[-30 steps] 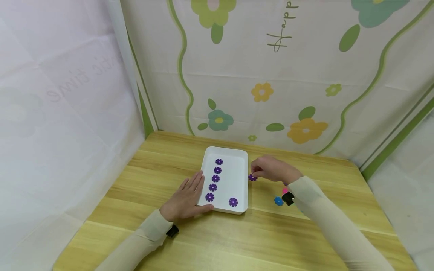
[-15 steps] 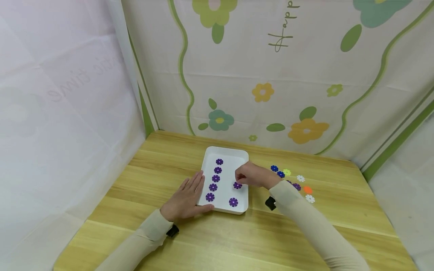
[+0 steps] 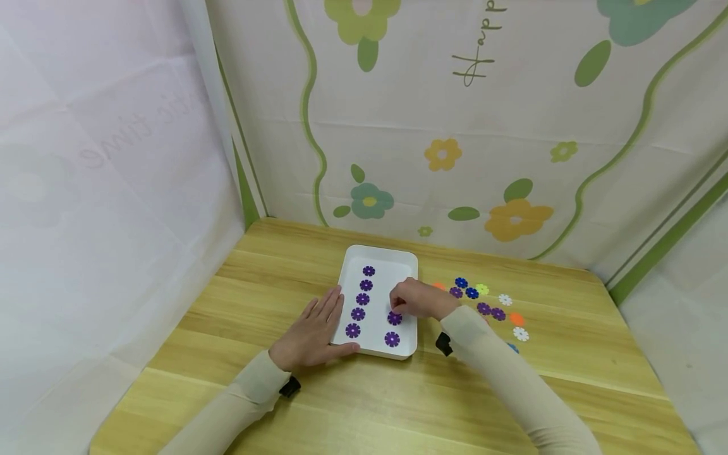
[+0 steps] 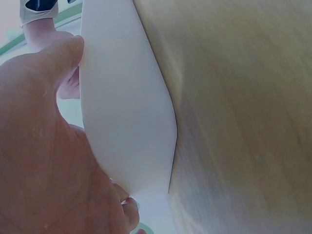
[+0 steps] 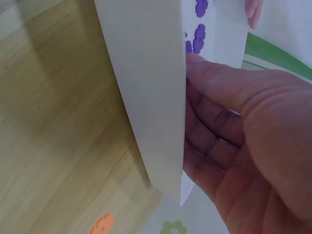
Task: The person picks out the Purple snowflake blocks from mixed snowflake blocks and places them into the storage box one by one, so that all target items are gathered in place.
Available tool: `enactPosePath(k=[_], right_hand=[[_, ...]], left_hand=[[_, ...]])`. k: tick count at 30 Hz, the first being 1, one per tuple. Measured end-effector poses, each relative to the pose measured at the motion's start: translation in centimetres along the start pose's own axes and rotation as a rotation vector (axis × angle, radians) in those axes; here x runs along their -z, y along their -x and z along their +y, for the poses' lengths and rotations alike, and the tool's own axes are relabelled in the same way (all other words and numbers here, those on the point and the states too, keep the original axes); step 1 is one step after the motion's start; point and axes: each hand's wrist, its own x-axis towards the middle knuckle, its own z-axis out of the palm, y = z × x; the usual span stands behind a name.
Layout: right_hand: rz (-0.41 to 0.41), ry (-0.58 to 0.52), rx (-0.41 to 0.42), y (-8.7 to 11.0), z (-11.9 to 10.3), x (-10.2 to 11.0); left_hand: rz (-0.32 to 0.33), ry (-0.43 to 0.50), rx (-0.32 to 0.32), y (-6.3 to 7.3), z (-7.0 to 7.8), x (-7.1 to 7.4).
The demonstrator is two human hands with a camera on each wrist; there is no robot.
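A white rectangular tray (image 3: 375, 325) lies on the wooden table. My left hand (image 3: 307, 335) rests along its near left corner, fingers straight and thumb over the front edge. A column of several purple flower-shaped discs (image 3: 363, 299) runs down the tray's left side. With curled fingers, my right hand (image 3: 419, 298) reaches over the right wall and pinches another purple flower-shaped disc (image 3: 395, 319) at the tray floor. Just in front of that one lies a purple disc (image 3: 392, 339). In the right wrist view the tray wall (image 5: 151, 97) hides the fingertips of my right hand (image 5: 243, 136).
Loose flower-shaped discs lie on the table right of the tray: purple (image 3: 497, 314), dark blue (image 3: 472, 293), yellow (image 3: 482, 289), white (image 3: 520, 333) and orange (image 3: 516, 319). The right forearm partly covers a blue disc (image 3: 514, 347). A printed cloth (image 3: 398, 126) hangs behind the table (image 3: 352, 411).
My right hand has carried a purple disc from beside the tray over its right wall, then slightly nearer the front disc. More loose discs show on the right. The left hand stays put.
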Motion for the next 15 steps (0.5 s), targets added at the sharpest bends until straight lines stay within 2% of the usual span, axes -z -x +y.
enactPosePath(k=[7,15], right_hand=[[0.009,0.033,0.001,-0.50,0.25,-0.56],[0.028,0.019,0.026,0.00,0.25,-0.08]], left_hand=[[-0.038,-0.036,0.015,-0.09,0.16,0.16],[-0.005,-0.027,0.010,-0.22,-0.24,-0.39]])
